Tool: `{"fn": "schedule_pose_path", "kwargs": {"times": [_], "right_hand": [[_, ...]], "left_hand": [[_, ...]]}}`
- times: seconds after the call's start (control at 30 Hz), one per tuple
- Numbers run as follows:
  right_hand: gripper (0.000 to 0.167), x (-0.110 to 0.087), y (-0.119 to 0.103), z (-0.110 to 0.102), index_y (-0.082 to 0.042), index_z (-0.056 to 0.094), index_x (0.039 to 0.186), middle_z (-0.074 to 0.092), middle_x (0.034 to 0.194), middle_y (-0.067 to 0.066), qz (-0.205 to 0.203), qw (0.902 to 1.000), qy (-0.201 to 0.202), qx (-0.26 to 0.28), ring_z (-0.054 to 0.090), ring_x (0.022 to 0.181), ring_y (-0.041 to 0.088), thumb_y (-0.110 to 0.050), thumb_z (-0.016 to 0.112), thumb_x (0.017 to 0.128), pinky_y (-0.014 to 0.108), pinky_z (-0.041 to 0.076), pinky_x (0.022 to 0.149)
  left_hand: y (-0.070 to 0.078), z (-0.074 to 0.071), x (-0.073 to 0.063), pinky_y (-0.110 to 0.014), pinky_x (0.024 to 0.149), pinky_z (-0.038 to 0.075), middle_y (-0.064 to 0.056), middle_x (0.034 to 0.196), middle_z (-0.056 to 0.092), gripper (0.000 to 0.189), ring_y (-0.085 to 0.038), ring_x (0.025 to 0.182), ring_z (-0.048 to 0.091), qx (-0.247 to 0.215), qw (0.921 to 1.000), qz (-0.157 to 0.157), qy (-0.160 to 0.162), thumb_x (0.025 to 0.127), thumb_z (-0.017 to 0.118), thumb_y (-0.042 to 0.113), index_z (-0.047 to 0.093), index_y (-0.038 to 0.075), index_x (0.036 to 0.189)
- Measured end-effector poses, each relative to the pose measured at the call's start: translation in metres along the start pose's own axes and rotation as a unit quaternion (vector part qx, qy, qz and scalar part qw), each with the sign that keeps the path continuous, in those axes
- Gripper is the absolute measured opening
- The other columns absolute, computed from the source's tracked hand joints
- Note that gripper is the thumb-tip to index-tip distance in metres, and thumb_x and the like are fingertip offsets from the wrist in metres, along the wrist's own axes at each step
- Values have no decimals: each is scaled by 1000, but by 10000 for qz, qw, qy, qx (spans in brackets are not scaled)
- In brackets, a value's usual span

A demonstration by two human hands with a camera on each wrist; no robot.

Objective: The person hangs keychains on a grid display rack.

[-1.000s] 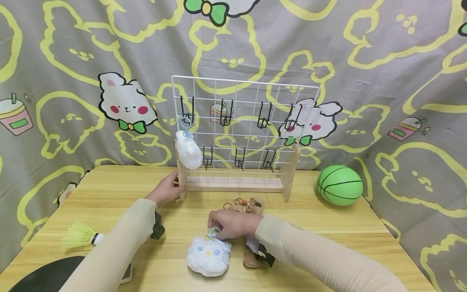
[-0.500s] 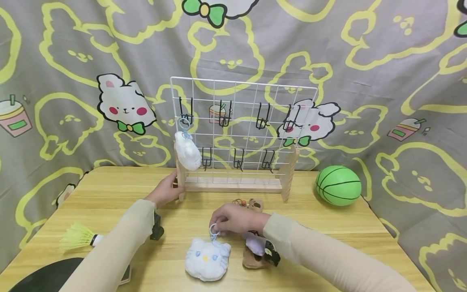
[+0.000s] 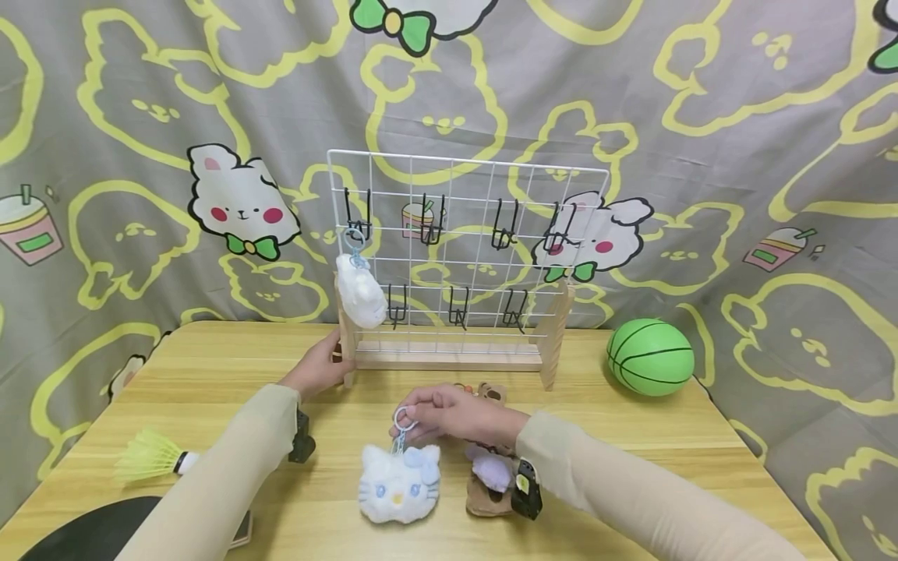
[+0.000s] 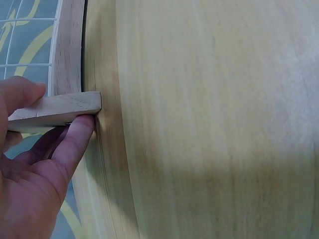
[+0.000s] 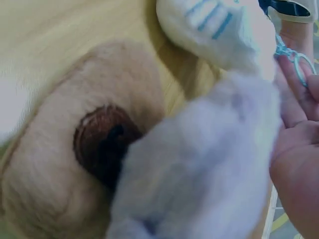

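Observation:
My right hand [image 3: 456, 414] pinches the light blue ring of a white cat-face plush keychain [image 3: 398, 492]. The plush hangs upright from it, close over the table. In the right wrist view the ring [image 5: 298, 69] sits between thumb and fingers, beside the white plush [image 5: 219, 32]. My left hand [image 3: 317, 368] grips the wooden side foot [image 4: 65, 105] of a white wire grid rack [image 3: 452, 160], thumb on one face and fingers on the other. Another white plush keychain [image 3: 361, 290] hangs from the upper left black hook [image 3: 358, 222].
Brown plush keychains [image 3: 484, 499] and a lilac plush [image 3: 493, 471] lie under my right forearm. Several black hooks line the rack. A green ball [image 3: 651, 357] sits at the right, a yellow shuttlecock [image 3: 150, 454] at the left, and a black round object [image 3: 87, 534] at front left.
My right hand has risen slightly, and the cat plush, earlier tilted back lying on the table, now hangs upright from its ring. My left hand keeps its grip on the rack.

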State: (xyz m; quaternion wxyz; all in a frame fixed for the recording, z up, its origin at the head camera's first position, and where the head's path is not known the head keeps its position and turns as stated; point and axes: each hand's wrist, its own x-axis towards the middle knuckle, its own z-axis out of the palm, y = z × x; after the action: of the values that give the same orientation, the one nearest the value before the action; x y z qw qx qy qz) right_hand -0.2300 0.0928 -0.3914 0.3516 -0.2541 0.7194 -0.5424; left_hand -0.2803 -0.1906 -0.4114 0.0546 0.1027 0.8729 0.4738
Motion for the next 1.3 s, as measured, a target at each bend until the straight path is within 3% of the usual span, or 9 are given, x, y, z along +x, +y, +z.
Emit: {"fn": "schedule_pose_path", "kwargs": {"times": [0.2, 0.37, 0.53, 0.63, 0.77, 0.93, 1.13, 1.27, 1.3], "right_hand": [[28, 0, -8, 0, 2, 62, 128, 73, 127, 18, -55, 9987, 146, 485, 76, 105, 18, -17, 49, 111, 34, 62, 94], [28, -1, -16, -4, 5, 60, 127, 72, 127, 22, -371, 9974, 238, 579, 76, 99, 14, -14, 48, 111, 34, 63, 92], [30, -7, -38, -10, 10, 57, 129, 66, 131, 34, -896, 9945, 468, 282, 76, 95, 12, -12, 47, 111, 36, 64, 91], [30, -11, -60, -17, 10, 57, 130, 66, 130, 35, -1205, 9897, 759, -113, 75, 93, 12, -11, 47, 110, 37, 64, 91], [28, -14, -89, -28, 7, 60, 128, 70, 126, 29, -1558, 9781, 1310, -425, 75, 91, 13, -10, 47, 110, 37, 64, 89], [23, -16, -117, -38, 4, 58, 124, 70, 124, 31, -2054, 9567, 2044, -278, 75, 90, 12, -10, 47, 110, 32, 64, 87], [18, -10, -134, -43, 3, 53, 121, 71, 121, 31, -2717, 9224, 2744, -54, 78, 89, 16, -10, 46, 111, 34, 64, 89], [18, -6, -141, -44, 3, 49, 122, 71, 122, 32, -2892, 9103, 2961, 50, 79, 86, 18, -12, 44, 111, 38, 65, 87], [17, -5, -143, -44, 1, 49, 121, 70, 123, 33, -2912, 9075, 3026, -13, 78, 83, 12, -13, 44, 112, 37, 65, 87]], "left_hand": [[0, 0, 1, -38, 84, 58, -36, 138, 53, 72, -48, 123, 59, -2, 10000, -7, 5, 98, 57, 3, 25, -4, 162], [-1, 0, 1, -37, 84, 58, -37, 139, 52, 73, -48, 124, 58, -12, 10000, -22, -3, 98, 56, 3, 23, -4, 163], [-1, 1, 3, -35, 81, 58, -37, 140, 52, 73, -48, 125, 59, -7, 10000, -55, -24, 99, 56, 4, 23, -3, 163], [0, 1, 3, -35, 81, 58, -37, 140, 53, 72, -47, 125, 59, 16, 10000, -46, -18, 99, 57, 5, 23, -3, 163], [1, 0, 2, -36, 83, 58, -36, 137, 54, 72, -46, 123, 60, 61, 10000, -25, -5, 100, 57, 4, 23, -4, 163], [1, -1, 1, -36, 82, 58, -36, 137, 53, 73, -44, 120, 60, 47, 10000, -35, -24, 99, 56, 4, 21, -4, 163], [-2, -1, 1, -36, 80, 59, -36, 137, 53, 72, -43, 118, 61, -17, 10000, -78, -25, 100, 56, 5, 22, -3, 163], [-1, 0, 1, -36, 80, 59, -36, 136, 53, 71, -45, 120, 61, -21, 10000, -57, -27, 100, 56, 5, 23, -3, 163], [-1, 0, 1, -36, 80, 59, -36, 136, 53, 71, -45, 120, 61, -14, 10000, -50, -22, 100, 57, 5, 24, -3, 163]]}}
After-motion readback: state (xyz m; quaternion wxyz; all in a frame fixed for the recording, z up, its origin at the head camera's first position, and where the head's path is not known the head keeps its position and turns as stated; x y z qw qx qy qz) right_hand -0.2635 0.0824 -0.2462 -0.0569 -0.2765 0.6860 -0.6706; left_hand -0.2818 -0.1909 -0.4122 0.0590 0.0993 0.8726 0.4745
